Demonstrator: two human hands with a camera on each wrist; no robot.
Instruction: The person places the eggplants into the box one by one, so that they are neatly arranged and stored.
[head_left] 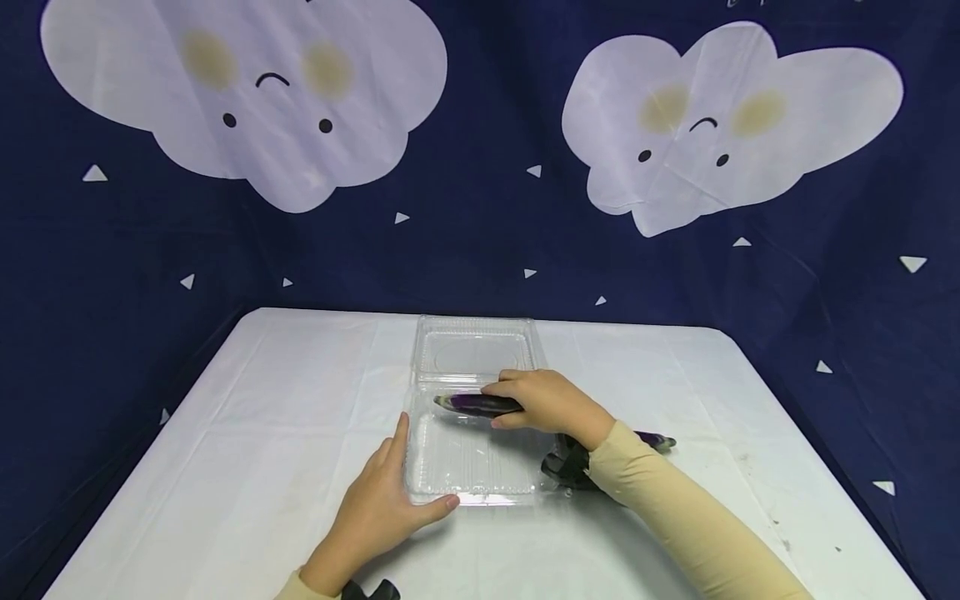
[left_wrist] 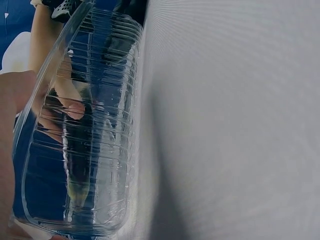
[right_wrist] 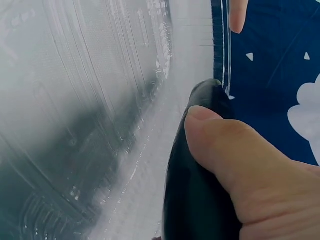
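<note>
A clear plastic clamshell container (head_left: 480,475) lies on the table with its lid (head_left: 476,325) folded back, away from the person. My right hand (head_left: 555,404) grips a dark purple eggplant (head_left: 472,404) above the container's far part, pale tip pointing left. From the right wrist, the thumb presses along the eggplant (right_wrist: 195,200). My left hand (head_left: 382,492) rests with straight fingers on the container's left side and the thumb at its front edge. Through the clear wall (left_wrist: 110,165), the left wrist view shows the held eggplant (left_wrist: 77,155).
Another dark purple eggplant end (head_left: 656,440) shows beyond the right sleeve; the rest of it is hidden. A white cloth covers the table (head_left: 300,400). Behind stands a dark blue curtain (head_left: 480,233) with printed clouds. Black wrist mounts (head_left: 570,467) sit below the hands.
</note>
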